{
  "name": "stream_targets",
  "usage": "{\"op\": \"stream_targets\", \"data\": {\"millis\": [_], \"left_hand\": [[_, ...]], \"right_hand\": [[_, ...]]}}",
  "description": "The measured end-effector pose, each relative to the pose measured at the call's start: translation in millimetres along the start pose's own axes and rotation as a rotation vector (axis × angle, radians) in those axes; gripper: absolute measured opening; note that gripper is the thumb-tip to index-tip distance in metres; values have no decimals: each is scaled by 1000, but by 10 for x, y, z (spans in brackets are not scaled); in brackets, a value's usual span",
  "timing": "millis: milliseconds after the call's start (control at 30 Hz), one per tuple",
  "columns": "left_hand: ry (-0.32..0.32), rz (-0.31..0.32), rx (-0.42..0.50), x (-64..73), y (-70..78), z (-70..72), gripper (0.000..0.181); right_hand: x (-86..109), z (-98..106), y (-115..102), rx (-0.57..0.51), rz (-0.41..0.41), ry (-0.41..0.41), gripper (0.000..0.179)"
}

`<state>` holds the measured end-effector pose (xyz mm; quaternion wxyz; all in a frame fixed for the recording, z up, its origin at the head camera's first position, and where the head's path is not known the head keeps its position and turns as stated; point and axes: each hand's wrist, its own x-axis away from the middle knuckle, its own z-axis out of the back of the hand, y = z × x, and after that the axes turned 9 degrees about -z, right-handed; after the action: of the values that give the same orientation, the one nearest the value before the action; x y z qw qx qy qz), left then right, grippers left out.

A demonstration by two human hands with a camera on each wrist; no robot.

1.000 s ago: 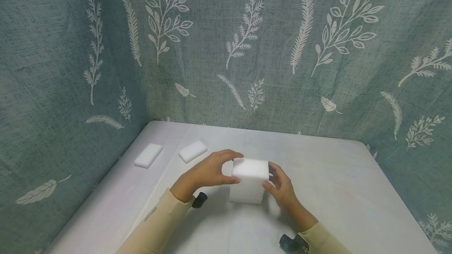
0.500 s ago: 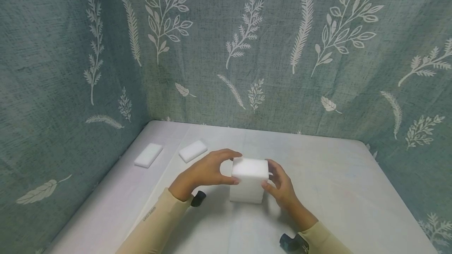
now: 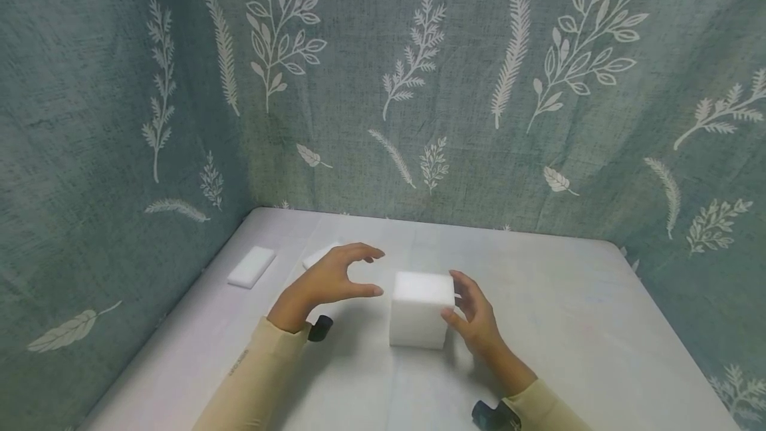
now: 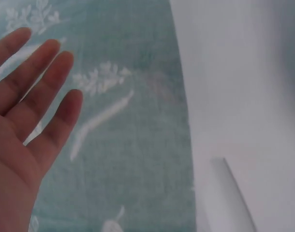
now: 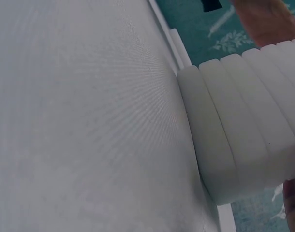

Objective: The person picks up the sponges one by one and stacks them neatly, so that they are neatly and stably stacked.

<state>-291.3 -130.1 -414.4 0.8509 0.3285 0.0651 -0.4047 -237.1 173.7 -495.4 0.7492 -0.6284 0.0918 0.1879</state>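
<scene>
A stack of several white foam sponge blocks (image 3: 421, 314) stands upright on the white tabletop; in the right wrist view the layers of the stack (image 5: 239, 125) show seams between them. My right hand (image 3: 475, 314) grips the stack's right side, thumb at the near edge and fingers round the far side. Its fingertip (image 5: 291, 198) meets the stack in the right wrist view. Left of the stack, my left hand (image 3: 329, 283) hovers apart from it, thumb and fingers spread with nothing between them. In the left wrist view, the fingers of the left hand (image 4: 31, 111) are extended.
A loose white sponge (image 3: 252, 267) lies near the table's left edge. Another sponge (image 3: 317, 256) lies to its right, partly hidden behind my left hand. Green leaf-patterned cloth (image 3: 359, 85) hangs behind and beside the white table (image 3: 550, 324).
My left hand has let go of the stack and moved left, away from it, now covering part of one loose sponge. My right hand stays at the stack's right side.
</scene>
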Motion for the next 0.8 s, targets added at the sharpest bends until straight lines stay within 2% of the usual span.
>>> {"op": "stream_targets", "data": {"millis": [100,300,467,800], "left_hand": [[15,48,-10,24,-121,34,65],[57,186,-48,93,-408,81,54],[46,286,-103,156,-582,72,54],[46,392,-177,254,-825,117,57]], "right_hand": [[11,-4,1,16,-2,7,65],[10,6,14,24,14,9,65],[16,3,8,18,0,8,63],[2,3,13,-14,-15,-5,62]]}}
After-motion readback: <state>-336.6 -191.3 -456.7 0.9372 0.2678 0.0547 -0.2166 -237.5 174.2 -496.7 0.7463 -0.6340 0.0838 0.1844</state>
